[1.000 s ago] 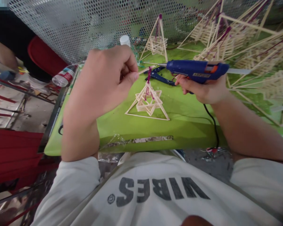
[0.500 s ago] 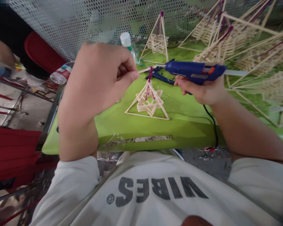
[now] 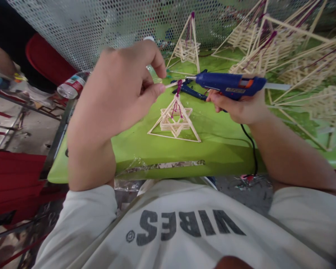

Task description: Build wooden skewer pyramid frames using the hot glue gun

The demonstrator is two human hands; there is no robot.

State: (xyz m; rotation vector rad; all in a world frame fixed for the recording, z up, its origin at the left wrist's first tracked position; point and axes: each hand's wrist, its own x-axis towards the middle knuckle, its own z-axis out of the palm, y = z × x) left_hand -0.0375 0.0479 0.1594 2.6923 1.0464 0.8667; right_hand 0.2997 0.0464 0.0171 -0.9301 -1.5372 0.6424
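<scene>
Your left hand pinches a thin pale wooden stick whose long axis runs sideways toward your right hand, which grips the blue hot glue gun. Its nozzle points straight at the stick's free end, almost touching, just above the small stick pyramid with purple thread.

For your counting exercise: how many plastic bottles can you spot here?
2: one bottle lying at the table's left edge, and one capped bottle mostly hidden behind the left hand. Others may be hidden.
</scene>
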